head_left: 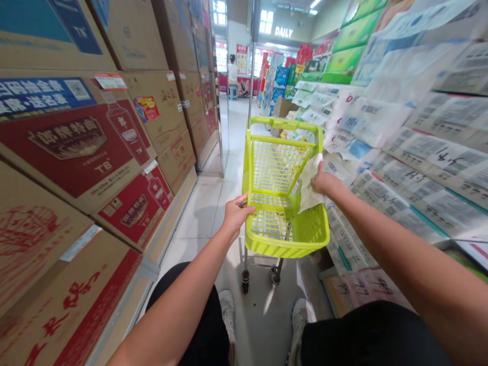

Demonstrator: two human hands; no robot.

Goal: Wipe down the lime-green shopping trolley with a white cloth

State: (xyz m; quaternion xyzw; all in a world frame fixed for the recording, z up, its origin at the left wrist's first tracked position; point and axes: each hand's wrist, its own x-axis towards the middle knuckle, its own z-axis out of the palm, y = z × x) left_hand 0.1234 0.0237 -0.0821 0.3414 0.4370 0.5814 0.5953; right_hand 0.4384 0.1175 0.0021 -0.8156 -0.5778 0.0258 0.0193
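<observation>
A yellow-green plastic shopping cart (287, 247) stands on the floor between my feet, its slatted basket tilted towards me and its metal legs on casters. At the basket's left rim, my left hand (235, 216) is closed, thumb over the top and fingers on the outer side. My right hand (322, 180) pinches a white cloth (309, 189), which lies against the inner face of the basket's right wall. Part of the cloth hangs down inside. The fingertips under the cloth are hidden.
Stacked cardboard cartons (125, 132) line the left, on a low platform. Packs of wrapped paper goods (404, 173) rise close on the right. Ahead runs a tiled aisle (238, 114) with a person (232, 71) on a blue stool far off. A metal post (251, 66) stands behind the cart.
</observation>
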